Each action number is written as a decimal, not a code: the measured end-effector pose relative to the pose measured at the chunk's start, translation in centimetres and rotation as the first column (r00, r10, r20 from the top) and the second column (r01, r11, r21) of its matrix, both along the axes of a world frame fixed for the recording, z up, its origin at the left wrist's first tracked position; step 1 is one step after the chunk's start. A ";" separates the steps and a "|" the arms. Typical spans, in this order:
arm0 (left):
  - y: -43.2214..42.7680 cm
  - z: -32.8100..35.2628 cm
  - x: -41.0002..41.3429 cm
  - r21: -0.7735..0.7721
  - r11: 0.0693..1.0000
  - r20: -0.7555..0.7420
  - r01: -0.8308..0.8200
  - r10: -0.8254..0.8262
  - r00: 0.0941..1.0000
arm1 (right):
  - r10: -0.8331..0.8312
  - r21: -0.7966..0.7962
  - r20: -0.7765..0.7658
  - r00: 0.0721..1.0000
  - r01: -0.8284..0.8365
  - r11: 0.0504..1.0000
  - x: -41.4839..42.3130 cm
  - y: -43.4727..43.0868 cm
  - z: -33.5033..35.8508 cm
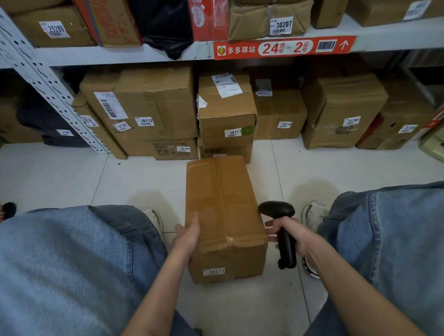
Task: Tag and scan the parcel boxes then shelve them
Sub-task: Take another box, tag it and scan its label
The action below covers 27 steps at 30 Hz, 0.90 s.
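A long brown parcel box (225,214) lies on the white tiled floor between my knees, taped along its top. A small white tag (213,271) is stuck on its near end face. My left hand (188,233) rests flat against the box's left side, fingers extended. My right hand (288,232) grips a black handheld barcode scanner (282,231) just right of the box, with the scanner head close to the box's right edge and its fingertips touching the box.
Tagged cardboard boxes (228,115) stand in a row on the floor under a white metal shelf (130,54), directly beyond the parcel. More parcels fill the shelf above. A red shelf label (283,47) reads 24-2. My jeans-clad knees flank the box; another person's sandalled foot (0,214) shows far left.
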<state>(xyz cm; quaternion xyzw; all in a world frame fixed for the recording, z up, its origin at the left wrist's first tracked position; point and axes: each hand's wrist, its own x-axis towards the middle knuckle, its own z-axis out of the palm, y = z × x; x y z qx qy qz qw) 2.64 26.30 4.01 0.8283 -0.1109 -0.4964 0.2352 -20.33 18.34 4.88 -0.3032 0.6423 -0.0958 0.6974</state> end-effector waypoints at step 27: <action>-2.4 4.1 2.5 -0.549 0.832 0.044 -0.084 0.129 0.991 | -0.174 -0.221 0.247 0.953 0.230 0.948 1.2 -5.8 6.5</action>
